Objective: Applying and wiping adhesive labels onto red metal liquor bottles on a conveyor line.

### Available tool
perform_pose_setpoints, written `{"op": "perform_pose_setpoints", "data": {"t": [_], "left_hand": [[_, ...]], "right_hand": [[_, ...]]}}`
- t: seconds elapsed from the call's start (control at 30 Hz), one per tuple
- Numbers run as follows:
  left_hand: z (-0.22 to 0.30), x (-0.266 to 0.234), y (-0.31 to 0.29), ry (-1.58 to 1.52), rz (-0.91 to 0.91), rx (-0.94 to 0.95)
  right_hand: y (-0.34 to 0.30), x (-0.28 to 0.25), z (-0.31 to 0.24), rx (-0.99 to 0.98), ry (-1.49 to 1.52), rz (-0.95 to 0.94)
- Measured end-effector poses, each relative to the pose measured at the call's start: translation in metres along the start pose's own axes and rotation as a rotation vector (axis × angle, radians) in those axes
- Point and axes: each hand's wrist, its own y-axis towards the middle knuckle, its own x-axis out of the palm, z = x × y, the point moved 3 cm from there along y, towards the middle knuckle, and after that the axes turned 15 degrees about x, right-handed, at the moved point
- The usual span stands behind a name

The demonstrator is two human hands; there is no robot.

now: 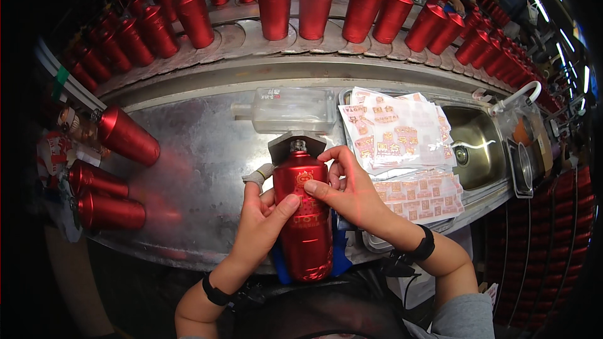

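A glossy red bottle (303,238) with gold print lies in front of me, its bare glass neck pointing away. Behind its neck stands a dark angled block (281,147), and blue material (341,251) shows under its lower part. My left hand (264,220) grips the bottle's left side, thumb on the front; a whitish wrap covers one fingertip. On the other side, my right hand (352,194) presses its thumb near the gold emblem, with its fingers curled by the shoulder. Sheets of printed transfers (402,132) in gold and red lie to the right of the bottle.
A clear rectangular bottle (294,110) lies on the metal table (195,169) beyond my hands. Several red bottles (129,136) lie at the left edge. A conveyor (251,34) carrying red bottles curves across the back. At right are a sink (474,144) and white tap (518,95).
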Motion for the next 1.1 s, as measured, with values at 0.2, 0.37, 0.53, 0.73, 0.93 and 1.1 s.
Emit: {"op": "perform_pose_setpoints", "data": {"t": [0.2, 0.37, 0.53, 0.73, 0.93, 1.1], "left_hand": [[0.002, 0.003, 0.001, -0.01, -0.015, -0.005], [0.011, 0.006, 0.01, 0.007, 0.002, -0.057], [0.004, 0.009, 0.017, 0.025, 0.042, -0.04], [0.001, 0.009, 0.021, 0.049, 0.056, -0.009], [0.005, 0.011, 0.024, 0.049, 0.054, -0.027], [0.004, 0.011, 0.021, 0.074, 0.062, -0.029]], "right_hand": [[-0.002, -0.006, -0.003, 0.016, -0.001, -0.009], [0.003, -0.007, 0.002, 0.024, 0.046, -0.041], [0.001, -0.006, 0.001, 0.033, 0.041, -0.037], [0.003, -0.01, -0.005, 0.006, 0.023, -0.044], [0.008, -0.01, -0.001, 0.066, 0.179, -0.054], [0.006, -0.005, -0.003, 0.045, 0.127, -0.016]]}}
